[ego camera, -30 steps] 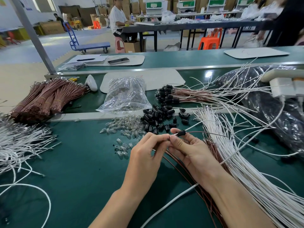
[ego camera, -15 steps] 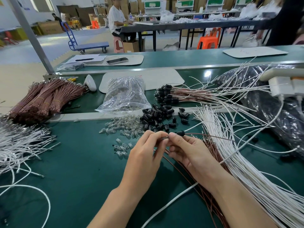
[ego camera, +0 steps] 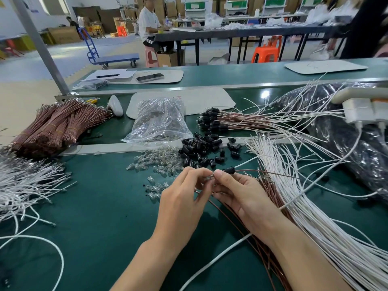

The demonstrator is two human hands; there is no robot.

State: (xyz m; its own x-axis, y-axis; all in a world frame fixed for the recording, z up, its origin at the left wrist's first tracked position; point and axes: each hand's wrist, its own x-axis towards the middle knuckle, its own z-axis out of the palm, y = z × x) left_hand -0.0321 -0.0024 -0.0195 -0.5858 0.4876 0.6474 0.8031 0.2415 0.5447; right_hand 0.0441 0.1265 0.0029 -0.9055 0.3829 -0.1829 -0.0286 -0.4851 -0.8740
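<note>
Over the green bench point(ego camera: 94, 206), my left hand point(ego camera: 184, 198) pinches a small clear bulb point(ego camera: 210, 177) at its fingertips. Facing it, my right hand point(ego camera: 237, 192) pinches a black socket point(ego camera: 229, 170) that has a white wire and a brown wire trailing off to the right. Bulb and socket meet between the two sets of fingertips. Behind the hands lie a pile of loose clear bulbs point(ego camera: 159, 161) and a pile of black sockets point(ego camera: 201, 148).
White wires point(ego camera: 304, 208) and brown wires point(ego camera: 273, 198) fan out under my right forearm. Finished wired sockets point(ego camera: 212, 119) lie behind, beside a clear bag of bulbs point(ego camera: 157, 120). Brown wire bundles point(ego camera: 56, 124) and loose white wires point(ego camera: 23, 185) sit left; a black bag point(ego camera: 344, 127) right.
The hands have drawn together: the left fingertips with the bulb moved up against the socket in the right hand. The camera view shifted slightly.
</note>
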